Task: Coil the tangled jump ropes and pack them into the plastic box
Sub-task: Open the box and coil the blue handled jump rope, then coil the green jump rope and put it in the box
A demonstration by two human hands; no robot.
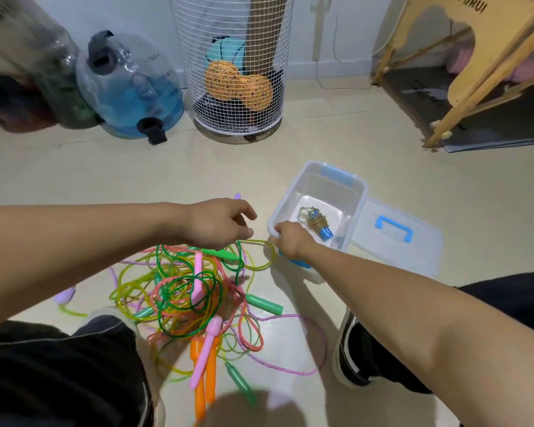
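R hand point(291, 238) fingers curl over the near-left rim of the plastic box point(356, 186), gripping the wall; fingertips themselves are hidden over the edge, so how tight the hold is can't be told. L hand point(219, 223) hangs just above the far edge of the tangled jump ropes point(191, 291), fingers loosely bent, thumb and index a little apart, nothing clearly in them; whether a tip touches the yellow loop beneath, can't tell. Key relation: the tangle lies near and slightly left of the L fingers, directly below and toward the person, w/ the nearest graspable piece being a green handle point(221, 254) just under the L hand, long axis running left-right. So L hand is the nearer one by far; R is occupied w/ the box to the right. Box is open, lid point(413, 251) flat on the floor to its right, and one coiled rope w/ blue handle point(318, 224) already sits inside, just beyond the R knuckles. Rest of the ropes are a mixed heap on the floor between the person's legs: pink, orange, green handles, purple cord trailing right. Judgement: one rope packed, most of the job left; next pick looks like an L-hand reach down to that green handle.
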